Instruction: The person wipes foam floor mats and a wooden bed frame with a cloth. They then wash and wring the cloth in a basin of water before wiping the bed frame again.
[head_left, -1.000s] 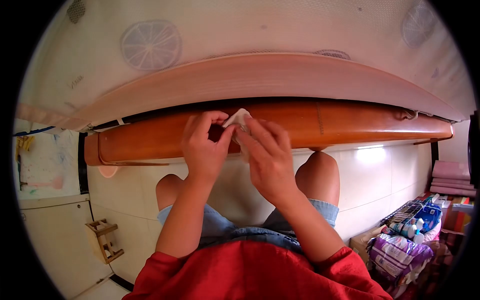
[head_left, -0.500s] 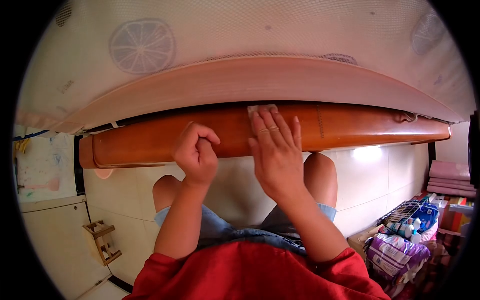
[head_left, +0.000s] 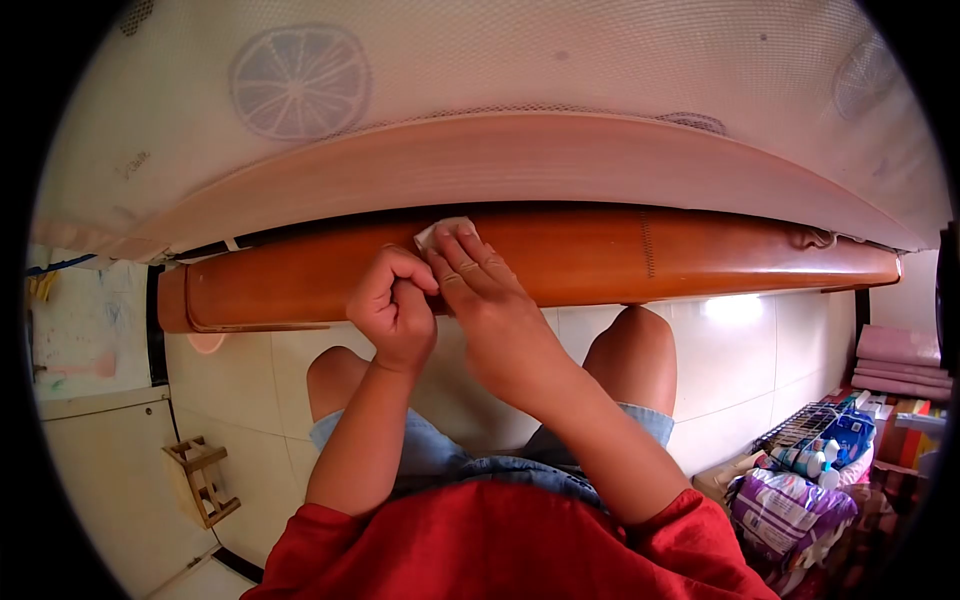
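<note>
A long, glossy orange-brown padded bed edge (head_left: 575,255) runs across the view in front of me. On its upper face my right hand (head_left: 500,320) presses a small white wipe (head_left: 446,230) with fingers outstretched and close together; the wipe's far edge sticks out past the fingertips. Just left of it, my left hand (head_left: 395,305) is curled into a fist over the front of the bed edge, with no object showing in it. The left knuckles lie close to the right fingers.
A pale mattress side (head_left: 500,160) and white netting with citrus prints (head_left: 300,80) rise beyond. A small wooden stool (head_left: 203,480) stands at lower left. On the right are a purple package (head_left: 792,515), a wire basket (head_left: 797,427) and folded pink mats (head_left: 900,360).
My right hand has slid left along the bed edge with the wipe, ending beside my left hand. My left fist has stayed nearly where it was.
</note>
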